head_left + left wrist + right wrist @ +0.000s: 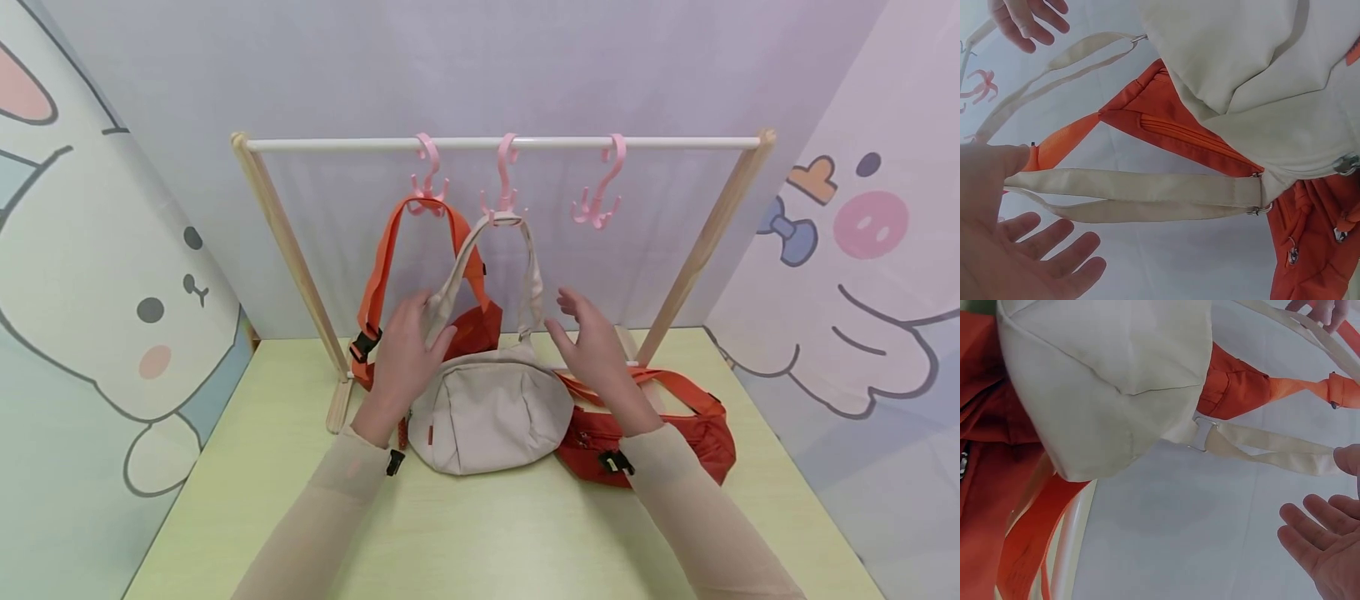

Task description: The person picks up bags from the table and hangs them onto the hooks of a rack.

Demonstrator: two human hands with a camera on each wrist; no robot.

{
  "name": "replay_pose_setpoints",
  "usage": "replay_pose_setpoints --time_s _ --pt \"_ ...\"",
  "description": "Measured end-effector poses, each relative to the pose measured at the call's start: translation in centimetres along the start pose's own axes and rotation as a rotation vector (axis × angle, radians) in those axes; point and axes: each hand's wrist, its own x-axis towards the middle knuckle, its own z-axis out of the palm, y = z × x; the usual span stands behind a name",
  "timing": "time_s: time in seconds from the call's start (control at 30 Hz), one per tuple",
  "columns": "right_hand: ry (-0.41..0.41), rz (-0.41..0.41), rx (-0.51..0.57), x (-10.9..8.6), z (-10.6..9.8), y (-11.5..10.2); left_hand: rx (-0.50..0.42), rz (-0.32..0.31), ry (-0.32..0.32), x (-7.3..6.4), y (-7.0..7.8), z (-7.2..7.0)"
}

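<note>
A beige sling bag (498, 412) hangs by its strap (532, 283) from the middle pink hook (506, 187). Beside the left part of that strap is my left hand (408, 346), its fingers extended and thumb apart; in the left wrist view the thumb (1013, 159) lies close to the strap, and touch cannot be told. My right hand (592, 346) is to the right of the strap with fingers spread loosely, gripping nothing. Behind the beige bag, an orange-red bag (480, 329) hangs from the left pink hook (429, 179), partly hidden.
A white rail (330, 145) on wooden legs (288, 250) bears the hooks. The right pink hook (598, 187) holds nothing. Another red bag with an orange strap (705, 437) lies on the pale yellow table (480, 542), under my right forearm. Cartoon-printed panels (82, 317) flank the table.
</note>
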Motion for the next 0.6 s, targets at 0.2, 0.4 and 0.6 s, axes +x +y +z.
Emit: replay_pose_setpoints --time_s 0.2,0.4,0.6 --pt "-0.025 0.013 -0.012 -1.0 -0.2 0.7 0.017 0.017 0.008 -0.9 0.1 0.0" --pt "-0.039 0.014 -0.033 -2.0 -0.6 1.2 0.032 0.044 0.028 -1.5 0.3 0.0" --pt "-0.065 0.023 -0.088 -3.0 -1.3 1.9 0.044 0.057 0.034 -2.1 0.7 0.0"
